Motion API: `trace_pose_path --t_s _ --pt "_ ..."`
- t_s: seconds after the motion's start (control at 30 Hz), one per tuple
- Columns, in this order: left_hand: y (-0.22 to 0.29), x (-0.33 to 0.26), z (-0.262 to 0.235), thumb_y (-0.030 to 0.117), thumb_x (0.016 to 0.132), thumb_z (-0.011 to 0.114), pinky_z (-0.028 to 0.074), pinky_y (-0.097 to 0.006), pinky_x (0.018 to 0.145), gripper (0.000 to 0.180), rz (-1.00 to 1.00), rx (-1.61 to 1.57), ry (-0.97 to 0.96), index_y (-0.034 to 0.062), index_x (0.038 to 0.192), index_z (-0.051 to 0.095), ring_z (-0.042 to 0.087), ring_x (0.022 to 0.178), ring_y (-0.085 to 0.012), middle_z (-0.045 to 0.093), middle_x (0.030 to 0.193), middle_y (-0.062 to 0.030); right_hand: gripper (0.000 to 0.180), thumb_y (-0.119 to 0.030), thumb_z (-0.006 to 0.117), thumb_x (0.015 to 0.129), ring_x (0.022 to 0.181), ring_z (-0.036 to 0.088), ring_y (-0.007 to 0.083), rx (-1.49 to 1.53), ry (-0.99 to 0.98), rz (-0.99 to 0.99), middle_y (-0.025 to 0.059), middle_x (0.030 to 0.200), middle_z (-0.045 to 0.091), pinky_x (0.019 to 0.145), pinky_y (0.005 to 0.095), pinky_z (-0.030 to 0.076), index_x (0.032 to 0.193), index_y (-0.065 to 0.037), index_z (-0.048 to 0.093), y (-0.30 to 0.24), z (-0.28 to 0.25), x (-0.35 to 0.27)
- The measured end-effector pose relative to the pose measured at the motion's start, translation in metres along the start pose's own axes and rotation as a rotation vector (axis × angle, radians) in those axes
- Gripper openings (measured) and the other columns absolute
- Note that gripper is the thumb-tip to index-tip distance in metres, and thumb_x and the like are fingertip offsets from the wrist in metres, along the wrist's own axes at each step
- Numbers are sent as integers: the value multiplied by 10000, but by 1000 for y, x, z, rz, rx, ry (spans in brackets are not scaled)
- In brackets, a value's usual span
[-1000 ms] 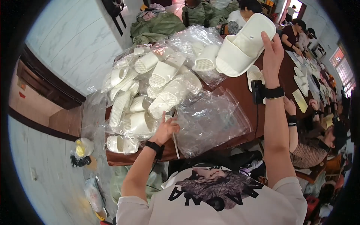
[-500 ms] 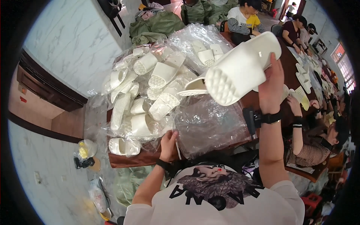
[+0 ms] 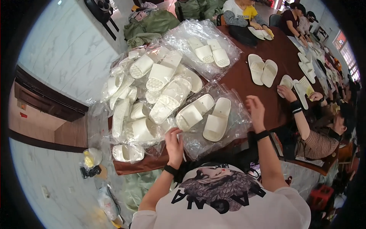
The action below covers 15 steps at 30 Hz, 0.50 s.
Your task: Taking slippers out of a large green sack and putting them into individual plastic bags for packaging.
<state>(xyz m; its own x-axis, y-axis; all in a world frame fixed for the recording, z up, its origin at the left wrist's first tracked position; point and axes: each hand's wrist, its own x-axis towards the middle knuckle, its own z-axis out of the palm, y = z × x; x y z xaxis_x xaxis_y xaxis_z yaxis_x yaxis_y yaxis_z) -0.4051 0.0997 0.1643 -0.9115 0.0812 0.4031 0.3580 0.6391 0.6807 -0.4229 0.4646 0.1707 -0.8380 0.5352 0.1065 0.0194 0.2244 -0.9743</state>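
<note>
A pair of cream slippers, the left slipper (image 3: pixel 195 113) and the right slipper (image 3: pixel 217 121), lies side by side on a clear plastic bag (image 3: pixel 232 133) spread flat at the table's near edge. My left hand (image 3: pixel 174 149) is at the bag's near left side, fingers bent and a little apart, beside the heaped slippers. At the bag's right edge is my right hand (image 3: pixel 256 114), fingers loosely curved and holding no slipper. Whether either fingertip touches the film is hard to see. A bagged slipper pair (image 3: pixel 170 100) rests on the heap just left of the bag.
More bagged slippers (image 3: pixel 145 129) crowd the left of the brown table (image 3: pixel 248 49). Another pair (image 3: pixel 210 54) lies on film at the back. Loose slippers (image 3: pixel 263 71) lie to the right, near a co-worker's hand (image 3: pixel 286 92). Other people sit along the far and right sides.
The slippers that my right hand held up now lie on the plastic bag, let go. That hand has moved down and nearer to the bag's right edge. My left hand has barely moved.
</note>
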Motion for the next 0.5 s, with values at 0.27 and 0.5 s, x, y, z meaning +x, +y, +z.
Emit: trace_pose_path --t_s 0.27,0.5 --pt "-2 3 47 65 847 624 477 -394 832 140 236 -212 -673 40 984 623 578 977 -346 604 1042 -130 163 -111 581 905 853 661 214 -533 56 165 126 930 692 716 327 509 1013 -32 674 115 -63 1" --pt "-54 -53 -23 110 954 562 481 -304 693 129 -390 -130 117 -1 930 623 584 735 -179 638 810 -103 141 -98 597 883 890 671 271 -489 -15 88 114 914 689 771 363 510 969 -37 690 133 -61 -29"
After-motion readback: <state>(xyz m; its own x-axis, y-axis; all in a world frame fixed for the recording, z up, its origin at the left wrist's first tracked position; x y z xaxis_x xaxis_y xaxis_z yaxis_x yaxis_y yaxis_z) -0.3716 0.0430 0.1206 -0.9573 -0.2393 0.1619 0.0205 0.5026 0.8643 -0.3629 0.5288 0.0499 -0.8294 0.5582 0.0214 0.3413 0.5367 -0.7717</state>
